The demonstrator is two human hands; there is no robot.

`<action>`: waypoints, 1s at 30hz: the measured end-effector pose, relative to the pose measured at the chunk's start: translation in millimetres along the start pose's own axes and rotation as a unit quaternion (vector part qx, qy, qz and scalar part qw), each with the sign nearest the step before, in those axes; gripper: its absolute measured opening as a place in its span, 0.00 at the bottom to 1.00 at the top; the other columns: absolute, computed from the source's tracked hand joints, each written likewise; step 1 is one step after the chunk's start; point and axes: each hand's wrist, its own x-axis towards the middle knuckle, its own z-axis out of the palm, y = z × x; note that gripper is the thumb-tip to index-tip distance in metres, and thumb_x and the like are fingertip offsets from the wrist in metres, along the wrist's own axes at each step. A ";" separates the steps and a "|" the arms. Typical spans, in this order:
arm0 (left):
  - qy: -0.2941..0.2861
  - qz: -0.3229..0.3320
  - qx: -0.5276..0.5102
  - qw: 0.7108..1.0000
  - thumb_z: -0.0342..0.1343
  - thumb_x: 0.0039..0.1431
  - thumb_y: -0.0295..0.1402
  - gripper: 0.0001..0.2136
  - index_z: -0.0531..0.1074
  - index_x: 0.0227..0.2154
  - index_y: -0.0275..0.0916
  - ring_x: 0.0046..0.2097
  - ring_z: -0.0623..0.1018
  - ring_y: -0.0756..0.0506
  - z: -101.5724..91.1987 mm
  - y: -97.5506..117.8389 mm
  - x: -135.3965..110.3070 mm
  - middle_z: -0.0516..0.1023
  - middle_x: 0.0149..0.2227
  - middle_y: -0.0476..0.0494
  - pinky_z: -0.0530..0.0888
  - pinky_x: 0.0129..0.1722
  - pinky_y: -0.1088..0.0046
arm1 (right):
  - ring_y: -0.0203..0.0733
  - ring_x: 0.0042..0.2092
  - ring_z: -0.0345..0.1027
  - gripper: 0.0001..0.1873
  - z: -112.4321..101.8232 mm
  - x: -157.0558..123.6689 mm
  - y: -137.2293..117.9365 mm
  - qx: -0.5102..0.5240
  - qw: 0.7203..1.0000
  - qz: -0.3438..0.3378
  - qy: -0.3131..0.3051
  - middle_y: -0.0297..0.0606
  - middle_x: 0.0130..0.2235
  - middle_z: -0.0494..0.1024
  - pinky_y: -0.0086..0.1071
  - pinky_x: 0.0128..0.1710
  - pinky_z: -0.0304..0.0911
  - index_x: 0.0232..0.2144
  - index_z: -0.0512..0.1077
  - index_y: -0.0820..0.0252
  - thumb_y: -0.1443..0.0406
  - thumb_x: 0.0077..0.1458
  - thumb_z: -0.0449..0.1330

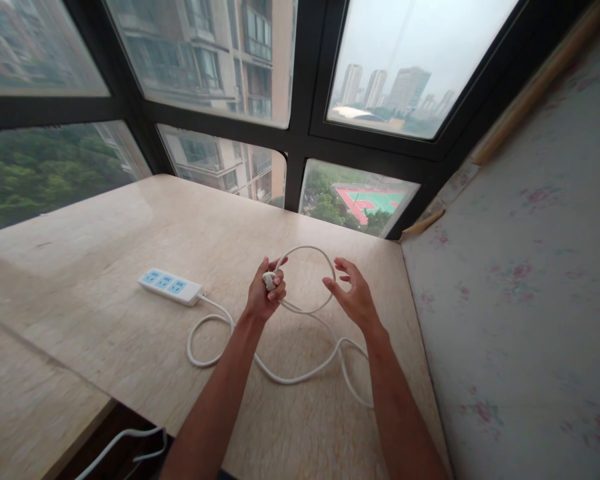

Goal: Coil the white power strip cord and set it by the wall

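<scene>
Evidently light and bendy, the white cord should handle easily, though its round bends suggest enough spring to open out if let go. Part of it stands up as a single loop between the two hands; the rest wanders over the counter, passing behind both forearms, and runs to the power strip, which lies flat at the left with its sockets up.

The left hand has its fingers curled round the plug and the near side of the loop. The right hand is spread in a loose C at the loop's far side, thumb and fingers well parted; whether the thumb touches the cord I cannot tell.

The smooth covering may slide a little, so a pinch between thumb and forefinger where turns meet would likely suit best. The plug, probably hard and rather heavier, makes a firm anchor. Nothing looks fragile, but a tug could drag the strip.
</scene>
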 end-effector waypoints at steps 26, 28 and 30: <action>-0.076 -0.119 0.262 0.955 0.36 0.51 0.66 0.40 0.70 0.47 0.34 0.14 0.62 0.53 42.7 -9.2 -15.1 0.68 0.18 0.48 0.50 0.12 0.79 | 0.51 0.65 0.52 0.42 -0.4 -15.7 -58.4 -0.034 0.965 -0.174 -0.196 0.44 0.64 0.59 0.49 0.63 0.54 0.64 0.53 0.48 0.56 0.51 0.66; -0.103 -0.137 0.267 0.948 0.36 0.51 0.66 0.41 0.72 0.46 0.33 0.14 0.62 0.52 43.4 -11.4 -12.8 0.67 0.17 0.48 0.51 0.12 0.78 | 0.50 0.62 0.58 0.39 -1.9 -15.2 -57.8 -0.037 0.965 -0.166 -0.200 0.44 0.61 0.64 0.46 0.59 0.59 0.62 0.56 0.47 0.57 0.51 0.66; -0.102 -0.150 0.263 0.947 0.38 0.51 0.65 0.40 0.71 0.48 0.33 0.15 0.65 0.51 41.8 -11.3 -11.1 0.69 0.19 0.47 0.54 0.12 0.77 | 0.49 0.57 0.63 0.36 -5.9 -14.3 -54.6 -0.033 0.967 -0.151 -0.205 0.43 0.56 0.68 0.43 0.55 0.63 0.58 0.61 0.48 0.58 0.49 0.68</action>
